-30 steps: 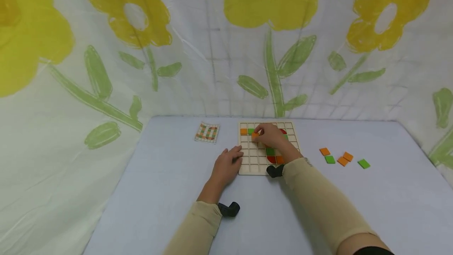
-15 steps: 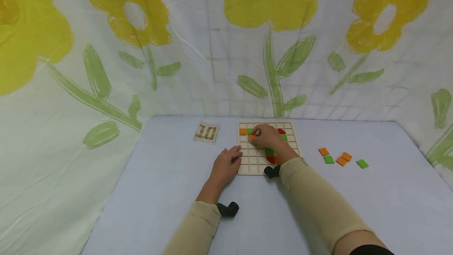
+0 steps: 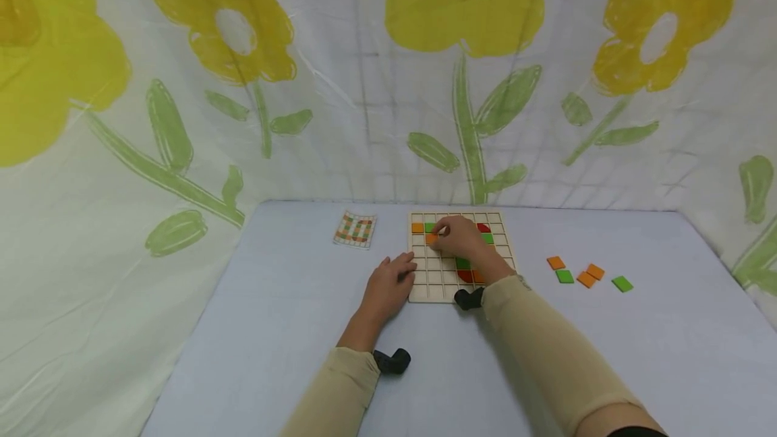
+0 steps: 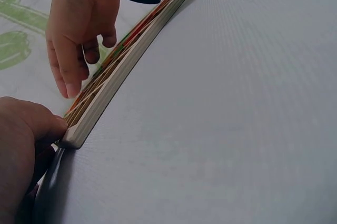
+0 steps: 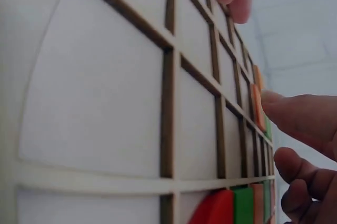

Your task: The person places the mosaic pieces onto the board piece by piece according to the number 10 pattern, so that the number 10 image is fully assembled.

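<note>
Orange tile: at a second-row cell of the board, one row below a green tile. Right hand: a digit touches the orange tile; pinched or not, cannot tell. Left hand: fingers loosely spread, touching the board's left edge. Card left, five loose tiles right.

Against the left hand, the grid board looks like matt wood with a smooth edge. At the right hand, the orange tile looks smooth and matt. Past the left hand lies a paper-looking card; beneath both hands, a matt cloth-like cover; beyond them, a creased sheet with a faint sheen. Both sleeves look like matt cloth
</note>
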### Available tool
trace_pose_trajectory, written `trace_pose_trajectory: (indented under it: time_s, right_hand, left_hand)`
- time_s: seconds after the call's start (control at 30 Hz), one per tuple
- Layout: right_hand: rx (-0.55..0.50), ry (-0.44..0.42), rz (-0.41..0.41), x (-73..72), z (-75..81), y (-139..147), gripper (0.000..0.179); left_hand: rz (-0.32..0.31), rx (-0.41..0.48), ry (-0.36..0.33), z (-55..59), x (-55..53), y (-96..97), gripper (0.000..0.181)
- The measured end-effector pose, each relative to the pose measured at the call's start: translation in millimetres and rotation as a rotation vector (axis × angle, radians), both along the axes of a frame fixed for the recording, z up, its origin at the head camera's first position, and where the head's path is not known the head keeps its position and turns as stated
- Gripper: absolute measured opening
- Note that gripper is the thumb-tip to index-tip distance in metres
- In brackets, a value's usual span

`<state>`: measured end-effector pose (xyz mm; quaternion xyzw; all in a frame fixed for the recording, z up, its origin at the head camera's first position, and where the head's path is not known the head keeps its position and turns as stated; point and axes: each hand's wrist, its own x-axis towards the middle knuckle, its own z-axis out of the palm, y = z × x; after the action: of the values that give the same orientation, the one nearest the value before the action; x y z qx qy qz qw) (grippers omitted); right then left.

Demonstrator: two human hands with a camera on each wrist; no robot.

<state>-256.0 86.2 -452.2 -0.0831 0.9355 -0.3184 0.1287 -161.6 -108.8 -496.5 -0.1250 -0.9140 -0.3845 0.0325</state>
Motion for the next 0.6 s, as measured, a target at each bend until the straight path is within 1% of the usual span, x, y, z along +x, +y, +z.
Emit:
trace_pose_trajectory:
  time_s: [0.17,0.37,0.47,0.6]
  right_hand:
    - [-0.049,0.021,-0.006,6.6,7.1,17,0.036]
    - [-0.111,0.048,-0.029,17.8,13.4,54,0.041]
    - [-0.120,0.041,-0.057,23.7,15.9,76,0.044]
    - [-0.099,0.033,-0.088,30.4,16.4,105,0.046]
  left_hand:
    - [0.006,-0.002,0.007,0.8,-0.1,2.5,0.025]
    - [0.017,-0.001,0.003,1.5,0.8,2.7,0.025]
    - [0.022,-0.001,-0.007,1.2,1.6,2.3,0.025]
    - [0.026,-0.002,-0.010,0.3,1.7,1.7,0.025]
